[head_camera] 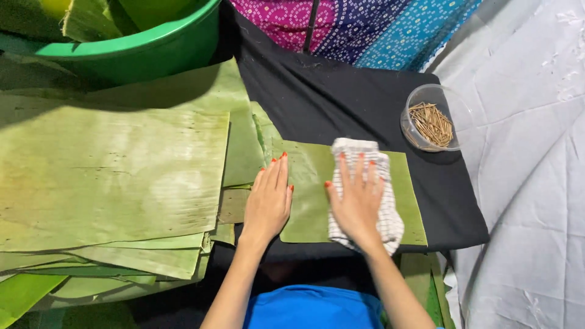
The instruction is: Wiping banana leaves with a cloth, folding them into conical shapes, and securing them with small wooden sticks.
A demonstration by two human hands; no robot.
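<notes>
The left hand [268, 204] lies flat, fingers released and together, on the left edge of a rectangular green banana-leaf piece [311, 195] spread on the black cloth-covered surface [341, 97]. The right hand [358, 204] presses a white checked cloth [390, 222] onto that leaf, fingers spread, gripping nothing. A clear bowl of thin wooden sticks [431, 122] stands near, and stacked banana leaves [109, 176] lie left.

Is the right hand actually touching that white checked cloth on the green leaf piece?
Touching: the head view shows the right hand pressed flat on the white checked cloth, which lies on the rectangular green leaf piece.

No packages, labels, signs or screens anywhere.
</notes>
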